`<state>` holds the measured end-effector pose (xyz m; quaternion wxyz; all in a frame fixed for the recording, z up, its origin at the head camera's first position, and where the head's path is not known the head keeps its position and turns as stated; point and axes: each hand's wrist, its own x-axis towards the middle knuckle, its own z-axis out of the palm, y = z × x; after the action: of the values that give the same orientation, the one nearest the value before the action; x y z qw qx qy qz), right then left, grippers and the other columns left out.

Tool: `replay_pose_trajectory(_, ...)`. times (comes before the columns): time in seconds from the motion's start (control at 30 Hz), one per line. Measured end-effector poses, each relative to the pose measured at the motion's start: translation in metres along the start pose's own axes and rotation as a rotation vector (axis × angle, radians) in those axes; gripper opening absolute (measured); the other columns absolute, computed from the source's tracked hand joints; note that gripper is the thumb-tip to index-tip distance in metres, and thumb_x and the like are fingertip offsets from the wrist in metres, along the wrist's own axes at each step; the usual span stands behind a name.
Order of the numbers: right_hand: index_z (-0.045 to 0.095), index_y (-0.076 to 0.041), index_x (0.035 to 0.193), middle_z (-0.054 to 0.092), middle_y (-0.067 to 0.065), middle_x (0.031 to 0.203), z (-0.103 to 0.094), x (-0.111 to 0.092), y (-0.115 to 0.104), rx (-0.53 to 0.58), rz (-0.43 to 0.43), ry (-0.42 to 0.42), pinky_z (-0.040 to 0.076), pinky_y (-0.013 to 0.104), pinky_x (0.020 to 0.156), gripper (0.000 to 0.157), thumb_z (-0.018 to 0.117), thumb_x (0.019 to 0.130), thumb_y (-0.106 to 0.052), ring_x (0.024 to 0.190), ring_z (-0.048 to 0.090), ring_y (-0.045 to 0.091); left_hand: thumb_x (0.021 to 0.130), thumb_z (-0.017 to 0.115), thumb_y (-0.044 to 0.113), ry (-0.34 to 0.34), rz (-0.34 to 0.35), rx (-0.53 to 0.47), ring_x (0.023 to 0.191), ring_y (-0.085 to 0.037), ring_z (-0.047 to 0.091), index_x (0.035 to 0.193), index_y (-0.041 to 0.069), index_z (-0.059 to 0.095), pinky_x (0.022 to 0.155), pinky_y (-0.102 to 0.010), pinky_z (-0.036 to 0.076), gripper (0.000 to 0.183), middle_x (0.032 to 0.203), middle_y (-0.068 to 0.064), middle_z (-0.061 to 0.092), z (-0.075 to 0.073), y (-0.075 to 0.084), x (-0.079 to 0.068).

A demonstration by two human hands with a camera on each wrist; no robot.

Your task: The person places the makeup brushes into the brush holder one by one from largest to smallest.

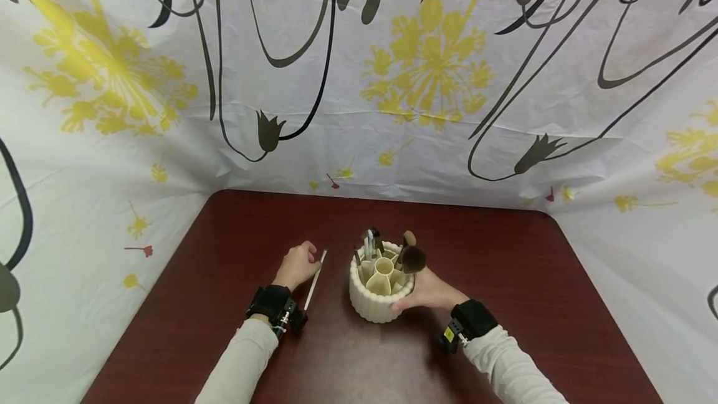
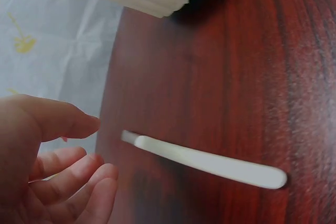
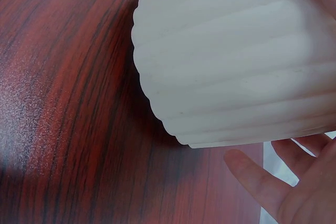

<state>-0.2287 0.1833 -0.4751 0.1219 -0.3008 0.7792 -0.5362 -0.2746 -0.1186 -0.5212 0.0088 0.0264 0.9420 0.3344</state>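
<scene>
A slim white stick (image 2: 210, 165) with a narrow greyish tip lies on the dark red-brown table. In the head view my left hand (image 1: 300, 265) is right beside the upper end of this stick. The left wrist view shows the left thumb and loosely bent fingers (image 2: 73, 182) apart, with nothing between them. A cream ribbed holder (image 1: 374, 307) with inner compartments stands to the right, several brushes in it. My right hand (image 1: 430, 292) holds the holder's right side, thumb across the front. Its fingers (image 3: 257, 179) reach round the other side, partly hidden.
A large dark makeup brush (image 1: 413, 259) leans out of the holder on the right side. The glossy wooden table (image 1: 477, 254) has rounded far corners. A white patterned cloth (image 1: 392, 161) hangs behind it and along both sides.
</scene>
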Motion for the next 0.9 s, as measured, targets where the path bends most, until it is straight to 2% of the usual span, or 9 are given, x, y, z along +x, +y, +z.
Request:
replay_pose_trajectory(0.17, -0.014, -0.015, 0.143, 0.033, 0.022, 0.139, 0.000, 0.000, 0.000, -0.005, 0.009, 0.002, 0.027, 0.013, 0.096, 0.130, 0.083, 0.058, -0.002, 0.123, 0.036, 0.016, 0.077, 0.068, 0.014, -0.036, -0.019, -0.001, 0.069, -0.020, 0.058, 0.101, 0.000, 0.056, 0.058, -0.031, 0.046, 0.030, 0.082, -0.010, 0.060, 0.006, -0.002, 0.000)
replay_pose_trajectory(0.4, -0.018, -0.018, 0.142, 0.032, 0.026, 0.139, 0.001, 0.001, -0.002, -0.006, -0.013, 0.002, 0.025, 0.012, 0.096, 0.132, 0.083, 0.058, 0.000, 0.124, 0.036, 0.020, 0.077, 0.068, 0.015, -0.044, -0.018, 0.051, 0.067, -0.020, 0.057, 0.097, 0.000, 0.057, 0.057, -0.031, 0.045, 0.028, 0.078, -0.009, 0.059, 0.010, -0.005, 0.001)
replay_pose_trajectory(0.63, -0.018, -0.019, 0.142, 0.031, 0.024, 0.139, 0.001, 0.001, -0.002, 0.012, -0.023, 0.000, 0.024, 0.012, 0.097, 0.133, 0.083, 0.058, 0.000, 0.125, 0.035, 0.023, 0.076, 0.069, 0.013, -0.057, -0.009, 0.053, 0.065, -0.019, 0.056, 0.097, -0.003, 0.057, 0.055, -0.030, 0.045, 0.029, 0.077, -0.009, 0.058, 0.011, -0.005, -0.002)
replay_pose_trajectory(0.73, -0.011, -0.024, 0.143, 0.034, 0.019, 0.139, 0.001, 0.001, 0.007, 0.012, -0.016, 0.003, 0.025, 0.013, 0.098, 0.130, 0.084, 0.057, -0.004, 0.124, 0.036, 0.022, 0.076, 0.069, 0.013, -0.067, -0.005, 0.070, 0.066, -0.020, 0.056, 0.099, -0.003, 0.056, 0.056, -0.031, 0.045, 0.030, 0.077, -0.010, 0.058, 0.010, -0.004, -0.002)
replay_pose_trajectory(0.9, -0.007, -0.032, 0.143, 0.035, 0.012, 0.140, 0.000, 0.003, 0.027, 0.022, -0.024, -0.001, 0.025, 0.015, 0.099, 0.129, 0.086, 0.057, -0.013, 0.123, 0.037, 0.014, 0.077, 0.068, 0.012, -0.087, 0.008, 0.100, 0.068, -0.020, 0.057, 0.101, -0.004, 0.057, 0.058, -0.032, 0.046, 0.031, 0.080, -0.010, 0.059, 0.010, -0.002, -0.003)
